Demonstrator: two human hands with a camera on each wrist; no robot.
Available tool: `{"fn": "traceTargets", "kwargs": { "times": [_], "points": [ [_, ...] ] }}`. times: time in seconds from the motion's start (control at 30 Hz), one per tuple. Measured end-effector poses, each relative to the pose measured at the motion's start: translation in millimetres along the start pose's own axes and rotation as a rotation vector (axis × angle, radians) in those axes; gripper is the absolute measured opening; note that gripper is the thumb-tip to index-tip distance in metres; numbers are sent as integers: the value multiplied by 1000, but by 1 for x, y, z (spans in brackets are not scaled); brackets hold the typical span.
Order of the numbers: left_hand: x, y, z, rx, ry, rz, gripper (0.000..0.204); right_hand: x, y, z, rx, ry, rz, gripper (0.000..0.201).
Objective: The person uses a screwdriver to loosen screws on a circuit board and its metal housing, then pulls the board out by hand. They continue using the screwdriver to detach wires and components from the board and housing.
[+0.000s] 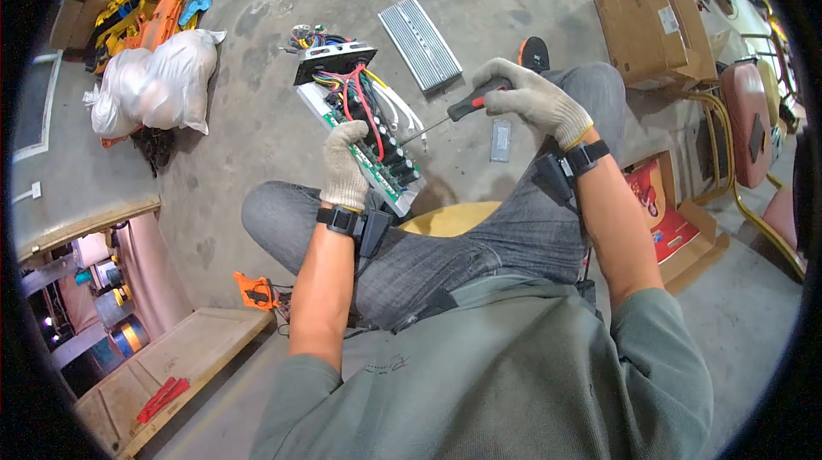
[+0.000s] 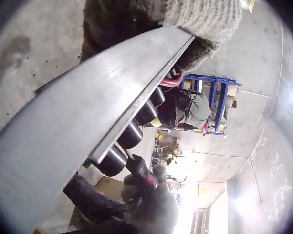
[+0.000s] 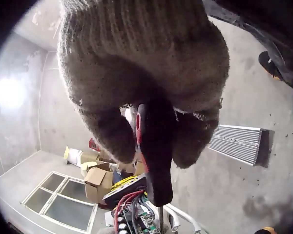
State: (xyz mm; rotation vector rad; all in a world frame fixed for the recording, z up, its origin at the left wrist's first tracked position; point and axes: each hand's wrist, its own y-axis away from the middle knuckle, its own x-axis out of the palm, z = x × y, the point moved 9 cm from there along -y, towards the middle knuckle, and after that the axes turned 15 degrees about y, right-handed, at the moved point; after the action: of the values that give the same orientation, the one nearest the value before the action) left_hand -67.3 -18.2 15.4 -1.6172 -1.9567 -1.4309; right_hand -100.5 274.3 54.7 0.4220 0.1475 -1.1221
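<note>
My gloved left hand [image 1: 345, 167] grips the side of a circuit board assembly [image 1: 390, 179] with a metal edge, black cylindrical parts and bundled coloured wires. In the left wrist view its flat metal side [image 2: 88, 102] faces the camera, with black cylinders [image 2: 132, 135] along the edge. A screwdriver [image 1: 469, 106] with a black and red handle is held in my gloved right hand [image 1: 535, 100]. Its shaft points down-left, the tip end overlapping the board's black parts. From the right wrist view, fingers lie on both sides of the screwdriver handle [image 3: 156, 151]. A black end panel [image 1: 336, 65] stands at the board's far end.
On the concrete floor lie a ribbed silver casing [image 1: 419, 42] and a small grey plate [image 1: 501, 141]. White bags [image 1: 158, 83] sit at left, a cardboard box [image 1: 646, 19] at upper right. Beside my right leg is an open red-lined carton [image 1: 672, 225]. A bench [image 1: 193, 349] stands at lower left.
</note>
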Motion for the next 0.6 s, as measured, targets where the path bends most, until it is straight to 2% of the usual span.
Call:
{"fn": "traceTargets", "kwargs": {
  "times": [0.07, 0.13, 0.2, 0.27, 0.37, 0.4, 0.47, 0.5, 0.53, 0.6],
  "points": [
    [3, 1, -2, 7, -7, 5, 28, -4, 0, 12, -17, -32, -32, 45],
    [7, 3, -1, -19, -29, 28, 28, 3, 7, -3, 329, -30, 132, 28],
    [6, 3, 0, -19, -22, 16, 28, 3, 4, -10, 278, 2, 130, 29],
    [5, 2, 0, -14, -11, 6, 27, 2, -2, -3, 42, -55, 85, 37],
    [4, 0, 1, -24, 8, 26, 27, -1, -1, 2, 3, -12, -27, 40],
    [4, 0, 0, -17, 1, 25, 27, -3, 1, 12, 2, -11, -27, 40],
    [4, 0, 0, -12, -5, 23, 27, 3, 10, 12, 256, 3, 116, 36],
    [2, 0, -1, 11, -41, -11, 25, 5, 9, 3, 297, -50, 152, 36],
    [0, 0, -2, 34, -76, -45, 23, 4, 9, -1, 298, -49, 152, 36],
    [4, 3, -1, 18, -67, -47, 22, -1, 5, 5, 172, 36, 108, 39]
  ]
}}
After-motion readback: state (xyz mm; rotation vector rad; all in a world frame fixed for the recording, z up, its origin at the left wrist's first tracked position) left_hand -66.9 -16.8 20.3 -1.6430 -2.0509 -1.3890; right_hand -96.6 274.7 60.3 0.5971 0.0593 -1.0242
